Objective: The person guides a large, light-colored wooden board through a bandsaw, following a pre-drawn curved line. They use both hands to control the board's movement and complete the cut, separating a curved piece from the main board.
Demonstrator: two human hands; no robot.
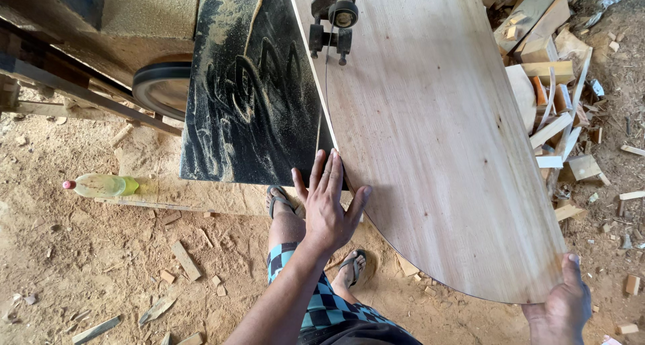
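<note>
A large pale wooden panel (430,130) with a curved cut edge lies on a dark, sawdust-covered band saw table (248,96). The thin blade (326,83) runs down from its guide (334,22) along the panel's left edge. My left hand (328,204) lies flat, fingers spread, against the panel's near left edge at the table's front. My right hand (561,305) grips the panel's near right rim from below, thumb on top.
A pile of wood offcuts (557,83) lies on the right. A plastic bottle (101,185) with yellow liquid lies on the sawdust floor at left. The saw wheel (161,86) shows beside the table. My sandalled feet (282,198) stand below.
</note>
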